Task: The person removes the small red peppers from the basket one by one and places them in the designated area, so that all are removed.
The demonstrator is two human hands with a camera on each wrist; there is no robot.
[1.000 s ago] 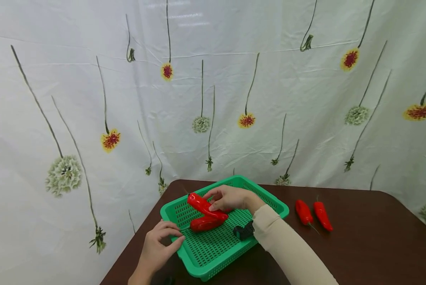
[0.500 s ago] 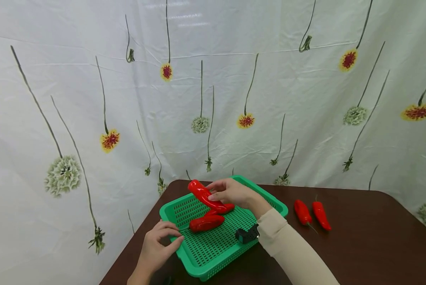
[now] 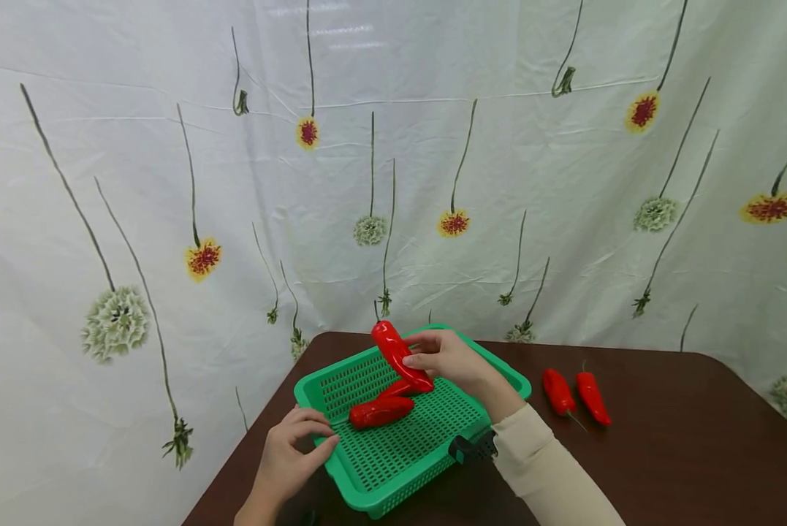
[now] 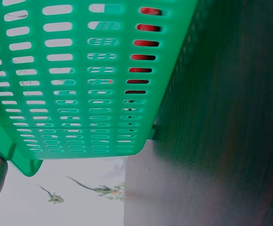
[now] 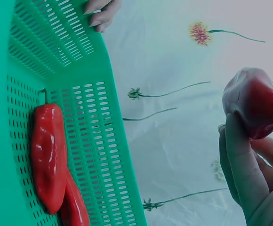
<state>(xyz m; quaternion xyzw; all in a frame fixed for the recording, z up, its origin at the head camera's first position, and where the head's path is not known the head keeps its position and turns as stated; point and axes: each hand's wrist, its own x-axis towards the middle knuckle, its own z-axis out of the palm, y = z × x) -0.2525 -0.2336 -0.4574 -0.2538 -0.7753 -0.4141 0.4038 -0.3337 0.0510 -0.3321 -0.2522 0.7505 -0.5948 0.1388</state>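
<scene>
My right hand (image 3: 451, 363) holds a glossy red chili pepper (image 3: 396, 351) between thumb and fingers, above the green plastic basket (image 3: 402, 491). Its stem end points up and away. The right wrist view shows the fingers around this chili pepper (image 5: 252, 101), raised above the basket rim. Two more red peppers lie inside: one in front (image 3: 381, 413), the other behind it and partly covered (image 5: 75, 200). At the basket's left edge, my left hand (image 3: 293, 451) grips the rim with fingers and thumb. From the left wrist, the slotted basket wall (image 4: 82, 141) fills much of the view.
Two red peppers, one on the left (image 3: 559, 392) and one on the right (image 3: 593, 399), lie on the dark brown table (image 3: 669, 438) right of the basket. A flower-printed white curtain (image 3: 393, 183) hangs behind. A black camera (image 3: 472, 447) sits at my right wrist.
My right hand has lifted the chili pepper up from the others in the basket and carried it to the right, tilting it more upright. The left hand stays on the rim.
</scene>
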